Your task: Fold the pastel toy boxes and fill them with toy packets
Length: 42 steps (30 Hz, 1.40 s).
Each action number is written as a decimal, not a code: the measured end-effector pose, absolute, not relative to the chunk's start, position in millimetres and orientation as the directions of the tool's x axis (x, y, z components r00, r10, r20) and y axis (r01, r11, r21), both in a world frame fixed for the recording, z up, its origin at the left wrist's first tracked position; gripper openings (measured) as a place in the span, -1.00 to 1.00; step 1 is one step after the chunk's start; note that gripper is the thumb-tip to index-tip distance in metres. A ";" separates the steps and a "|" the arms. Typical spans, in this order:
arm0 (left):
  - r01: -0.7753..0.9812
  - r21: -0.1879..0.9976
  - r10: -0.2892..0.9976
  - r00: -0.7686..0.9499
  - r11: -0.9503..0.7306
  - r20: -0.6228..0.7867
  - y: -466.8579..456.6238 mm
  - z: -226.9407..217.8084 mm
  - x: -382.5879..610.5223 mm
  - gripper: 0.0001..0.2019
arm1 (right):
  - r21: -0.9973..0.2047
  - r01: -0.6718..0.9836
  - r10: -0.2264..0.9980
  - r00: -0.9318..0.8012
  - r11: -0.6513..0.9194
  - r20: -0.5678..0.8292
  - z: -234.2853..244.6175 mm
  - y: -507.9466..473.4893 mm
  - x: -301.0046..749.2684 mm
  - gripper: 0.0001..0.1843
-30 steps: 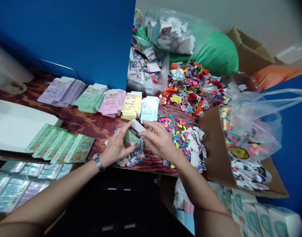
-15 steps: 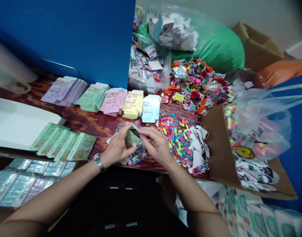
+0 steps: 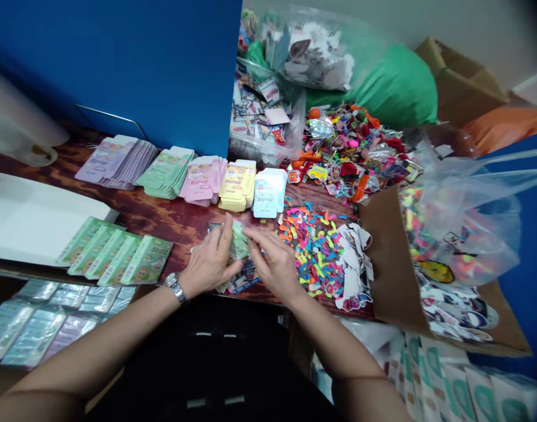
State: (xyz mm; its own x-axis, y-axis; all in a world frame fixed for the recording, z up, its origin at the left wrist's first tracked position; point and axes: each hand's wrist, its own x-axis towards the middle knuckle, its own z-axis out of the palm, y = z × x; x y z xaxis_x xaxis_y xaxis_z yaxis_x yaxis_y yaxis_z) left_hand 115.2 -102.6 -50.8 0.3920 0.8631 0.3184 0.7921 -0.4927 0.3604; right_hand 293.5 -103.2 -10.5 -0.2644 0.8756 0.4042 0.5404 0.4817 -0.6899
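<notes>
Head camera looked down on a wooden table (image 3: 175,220) with both forearms reaching in from the bottom. The left hand (image 3: 209,259), with a metal wristwatch (image 3: 175,288) on its wrist, was pinched around a green folded card (image 3: 238,243), its fingers upright against one side and its thumb low across it. The right hand (image 3: 274,265) came in from the other side, its fingertips (image 3: 250,233) lying against the same card, though whether they were gripping it I could not tell. The two hands were nearly touching, with the card between them, held just above a loose pile of small printed cards (image 3: 244,280).

Behind the hands, flat boxes stood in a row of stacks: purple (image 3: 116,161), green (image 3: 165,173), pink (image 3: 202,179), yellow (image 3: 237,186) and pale blue (image 3: 269,193). To the left, green packets (image 3: 114,252) overlapped in a row beside a white board (image 3: 31,220), with silver packets (image 3: 35,322) lower down, below the table edge. To the right lay a scatter of bright foam shapes (image 3: 312,249), and beyond them a heap of mixed stickers (image 3: 353,149) and a clear plastic tub (image 3: 259,129) of printed pieces. A cardboard box (image 3: 391,258) held a plastic bag (image 3: 465,217), and a blue partition (image 3: 119,70) rose behind the table.
</notes>
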 end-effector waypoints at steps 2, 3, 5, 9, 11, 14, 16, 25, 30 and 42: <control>0.795 0.338 0.857 0.413 -0.504 0.308 -102.0 -49.9 114.9 0.05 | -0.666 0.549 0.857 -0.226 0.505 0.463 -17.8 -108.7 288.6 -0.56; 0.792 0.339 0.857 0.421 -0.508 0.298 -101.9 -49.6 114.6 0.04 | -0.656 0.550 0.847 -0.214 0.517 0.487 -21.3 -111.1 286.2 -0.53; 0.790 0.356 0.864 0.423 -0.499 0.273 -103.0 -48.9 113.5 0.03 | -0.647 0.542 0.832 -0.214 0.537 0.512 -26.8 -114.3 282.4 -0.49; 0.796 0.436 0.906 0.395 -0.419 0.150 -114.1 -44.5 106.8 -0.01 | -0.696 0.488 0.850 -0.282 0.527 0.445 -34.1 -115.3 277.8 -0.49; 0.790 0.496 0.923 0.380 -0.359 0.061 -123.8 -40.8 99.7 -0.03 | -0.748 0.434 0.862 -0.320 0.502 0.393 -38.6 -114.0 273.3 -0.51; 0.813 0.518 0.948 0.319 -0.267 -0.011 -139.1 -35.5 83.2 -0.03 | -0.810 0.345 0.859 -0.381 0.475 0.341 -46.8 -111.0 258.2 -0.53; 0.862 0.451 0.964 0.265 -0.230 -0.015 -148.0 -32.5 68.8 -0.04 | -0.823 0.291 0.833 -0.438 0.487 0.338 -51.3 -109.7 243.4 -0.52; 0.978 -0.122 0.975 0.183 -0.168 0.129 -166.8 -12.2 29.6 -0.37 | -0.842 0.359 0.849 -0.490 0.402 0.196 -62.7 -123.3 198.7 -0.53; 1.000 -0.023 0.941 0.021 -0.014 0.338 -152.6 -9.1 -28.6 -0.34 | -0.959 0.282 0.827 -0.547 0.039 -0.128 -69.1 -132.7 190.4 -0.37; 0.905 0.353 0.972 -0.225 0.235 -0.069 -155.4 -28.4 -82.8 -0.29 | -0.924 0.379 0.746 -0.599 -0.057 -0.292 -72.0 -104.6 156.3 -0.26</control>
State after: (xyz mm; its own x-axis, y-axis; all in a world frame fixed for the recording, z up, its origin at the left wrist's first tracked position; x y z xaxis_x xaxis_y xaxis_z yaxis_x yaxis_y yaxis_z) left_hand -82.8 -155.4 -28.4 -0.2250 0.9719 -0.0690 0.9055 0.2348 0.3535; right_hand 156.3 -104.6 -72.0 -0.5988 0.7458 -0.2919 0.3792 -0.0570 -0.9236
